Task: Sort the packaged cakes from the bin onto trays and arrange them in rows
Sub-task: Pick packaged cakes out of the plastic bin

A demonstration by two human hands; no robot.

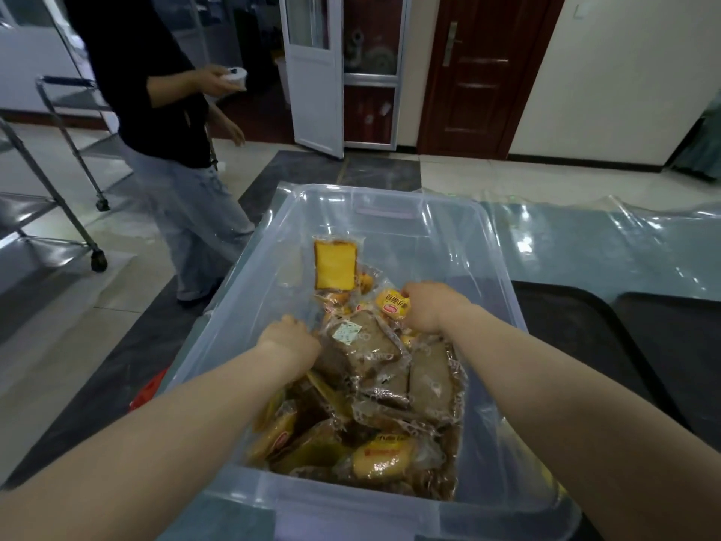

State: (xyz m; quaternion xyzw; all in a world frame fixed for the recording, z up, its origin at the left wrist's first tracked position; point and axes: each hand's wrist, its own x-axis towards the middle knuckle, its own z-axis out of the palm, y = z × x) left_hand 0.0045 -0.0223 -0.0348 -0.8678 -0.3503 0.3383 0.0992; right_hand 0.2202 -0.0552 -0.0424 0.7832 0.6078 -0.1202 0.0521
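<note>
Both hands reach into a clear bin (495,244) of packaged cakes.

The bin holds a heap of wrapped brown and yellow cakes (374,369) toward its near end, one yellow slice (335,265) lying apart at the far end. The right hand (427,306) pinches a small yellow packet (393,303). The left hand (290,339) has its fingers curled into the heap; its grip cannot be told. Two dark trays (593,329) lie right of the bin.

Clear bin (499,267); yellow cake slice (335,264); brown cakes (366,345); black trays (585,329); yellow-red wrapper (393,304).
</note>
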